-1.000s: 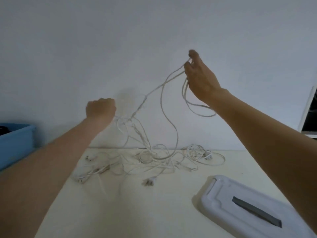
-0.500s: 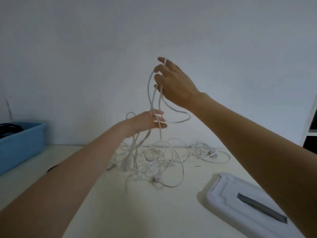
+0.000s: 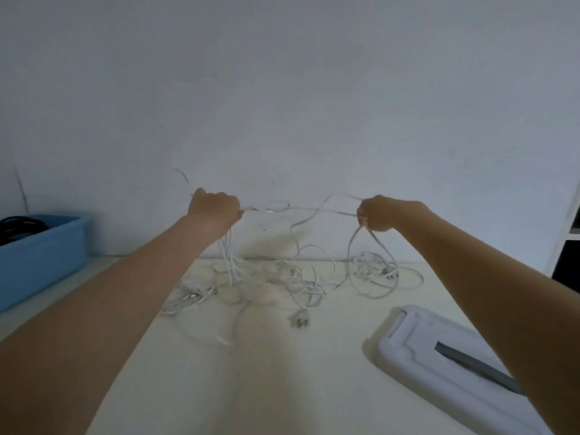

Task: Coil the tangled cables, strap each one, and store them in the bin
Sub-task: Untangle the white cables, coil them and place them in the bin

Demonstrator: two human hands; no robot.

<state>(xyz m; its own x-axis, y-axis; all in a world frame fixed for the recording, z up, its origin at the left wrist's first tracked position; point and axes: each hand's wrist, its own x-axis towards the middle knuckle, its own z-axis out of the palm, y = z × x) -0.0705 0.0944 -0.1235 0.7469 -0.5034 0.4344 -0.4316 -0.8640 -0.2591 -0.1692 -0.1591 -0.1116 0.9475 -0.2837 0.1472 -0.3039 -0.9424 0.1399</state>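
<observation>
A tangle of thin white cables [image 3: 292, 277] lies on the cream table near the wall. My left hand [image 3: 213, 211] is a fist around several strands that hang down into the pile. My right hand [image 3: 381, 213] grips a cable too, with a loop dropping from it to the table. One strand [image 3: 301, 209] is stretched almost level between both fists, above the pile. A white plug [image 3: 301, 320] lies loose at the pile's near edge. The blue bin [image 3: 40, 255] stands at far left with dark cables inside.
A white plastic lid [image 3: 445, 362] with a grey strip lies at the table's near right, under my right forearm. The wall rises just behind the cable pile. A dark shelf opening [image 3: 568, 246] shows at the far right edge.
My right hand came down from high above the pile and moved right. My left hand closed on strands and moved left, so a cable now stretches between them.
</observation>
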